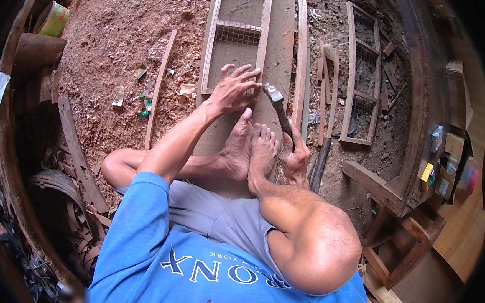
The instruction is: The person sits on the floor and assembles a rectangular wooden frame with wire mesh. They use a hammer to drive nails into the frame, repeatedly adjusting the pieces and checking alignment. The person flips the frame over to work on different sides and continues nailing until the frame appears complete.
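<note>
My right hand is wrapped round the dark handle of a hammer, whose pale metal head points away from me. My left hand rests with its fingers spread over the near end of a long wooden frame with wire mesh across its openings. The hammer head is just right of these fingers, apart from them. Whether something small lies under the left fingertips I cannot make out. My bare feet sit close together at the near end of the frame.
The frame lies on a grey board. Beside it are a long strip of wood and a second mesh frame. Wood shavings cover the ground at left, with a thin batten. A wooden bench stands at right.
</note>
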Action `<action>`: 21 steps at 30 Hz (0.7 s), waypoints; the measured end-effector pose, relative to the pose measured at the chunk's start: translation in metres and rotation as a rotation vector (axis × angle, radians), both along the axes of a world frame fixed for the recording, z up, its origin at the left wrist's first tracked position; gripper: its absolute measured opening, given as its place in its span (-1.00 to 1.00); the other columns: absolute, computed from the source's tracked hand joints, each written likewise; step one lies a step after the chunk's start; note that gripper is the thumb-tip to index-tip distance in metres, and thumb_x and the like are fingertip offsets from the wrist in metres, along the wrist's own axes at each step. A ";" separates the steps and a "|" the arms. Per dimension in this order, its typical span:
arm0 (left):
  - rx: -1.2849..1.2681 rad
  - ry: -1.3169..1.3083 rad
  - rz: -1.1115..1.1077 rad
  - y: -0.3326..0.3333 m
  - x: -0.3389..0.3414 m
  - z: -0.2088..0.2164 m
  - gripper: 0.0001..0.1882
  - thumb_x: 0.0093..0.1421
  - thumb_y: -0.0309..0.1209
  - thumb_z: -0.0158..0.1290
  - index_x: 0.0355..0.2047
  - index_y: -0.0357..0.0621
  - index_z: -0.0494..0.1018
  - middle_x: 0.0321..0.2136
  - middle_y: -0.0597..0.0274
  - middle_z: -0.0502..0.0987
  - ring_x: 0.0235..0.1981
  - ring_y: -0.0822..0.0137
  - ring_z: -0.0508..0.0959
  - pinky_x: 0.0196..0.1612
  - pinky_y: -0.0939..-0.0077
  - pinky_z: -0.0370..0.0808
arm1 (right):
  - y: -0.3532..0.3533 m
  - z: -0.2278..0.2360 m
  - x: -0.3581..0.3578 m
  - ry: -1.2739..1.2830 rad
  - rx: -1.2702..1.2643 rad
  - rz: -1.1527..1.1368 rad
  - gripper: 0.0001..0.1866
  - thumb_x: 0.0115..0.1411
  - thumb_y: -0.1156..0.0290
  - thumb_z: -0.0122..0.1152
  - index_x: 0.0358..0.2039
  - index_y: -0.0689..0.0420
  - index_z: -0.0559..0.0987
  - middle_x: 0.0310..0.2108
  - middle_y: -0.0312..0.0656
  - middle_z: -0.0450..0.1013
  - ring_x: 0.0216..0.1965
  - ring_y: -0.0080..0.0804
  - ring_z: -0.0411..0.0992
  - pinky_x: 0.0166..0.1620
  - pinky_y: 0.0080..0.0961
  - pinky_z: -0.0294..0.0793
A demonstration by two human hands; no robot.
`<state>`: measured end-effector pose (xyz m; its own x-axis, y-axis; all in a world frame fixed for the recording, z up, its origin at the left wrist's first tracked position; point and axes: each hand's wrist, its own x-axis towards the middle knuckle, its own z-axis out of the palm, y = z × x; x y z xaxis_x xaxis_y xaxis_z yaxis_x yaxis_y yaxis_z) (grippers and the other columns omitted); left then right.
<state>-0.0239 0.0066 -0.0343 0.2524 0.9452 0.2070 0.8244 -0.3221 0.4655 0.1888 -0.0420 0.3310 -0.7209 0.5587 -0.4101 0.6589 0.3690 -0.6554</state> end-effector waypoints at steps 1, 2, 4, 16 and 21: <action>-0.001 -0.003 0.004 0.000 0.000 0.000 -0.50 -0.03 -0.06 0.34 -0.04 0.22 0.59 0.26 0.31 0.40 0.33 0.20 0.29 0.33 -0.03 -0.07 | -0.003 -0.006 0.003 0.006 0.004 -0.011 -0.72 0.07 0.43 0.11 -0.18 0.17 0.55 -0.06 0.06 0.51 -0.06 0.04 0.46 -0.02 -0.21 0.48; -0.005 -0.007 0.010 0.000 0.000 0.001 -0.50 -0.03 -0.06 0.34 -0.04 0.22 0.58 0.26 0.31 0.40 0.33 0.21 0.29 0.33 -0.03 -0.07 | -0.004 -0.015 0.007 0.011 0.012 -0.028 -0.72 0.08 0.43 0.11 -0.17 0.16 0.55 -0.07 0.06 0.51 -0.06 0.03 0.46 -0.02 -0.21 0.48; -0.010 -0.017 0.014 0.000 0.001 0.001 -0.49 -0.04 -0.07 0.35 -0.04 0.22 0.58 0.26 0.31 0.39 0.33 0.21 0.29 0.33 -0.03 -0.07 | -0.005 -0.040 0.013 0.027 0.044 -0.078 -0.72 0.09 0.43 0.11 -0.16 0.16 0.55 -0.08 0.06 0.52 -0.08 0.02 0.46 -0.04 -0.22 0.48; -0.011 -0.010 0.027 0.000 0.002 0.000 -0.54 0.00 -0.10 0.33 -0.05 0.21 0.60 0.25 0.32 0.41 0.34 0.24 0.28 0.34 0.00 -0.07 | 0.008 -0.201 0.022 0.145 0.174 -0.368 -0.70 0.15 0.40 0.10 -0.08 0.14 0.53 -0.15 0.05 0.53 -0.17 -0.05 0.48 -0.12 -0.24 0.49; 0.053 -0.008 0.014 0.005 -0.001 -0.002 -0.57 0.00 -0.10 0.30 -0.07 0.24 0.61 0.24 0.34 0.42 0.32 0.26 0.31 0.33 -0.01 -0.05 | 0.003 -0.225 0.031 0.196 0.209 -0.444 -0.69 0.17 0.39 0.10 -0.05 0.14 0.52 -0.18 0.05 0.53 -0.20 -0.08 0.49 -0.16 -0.25 0.49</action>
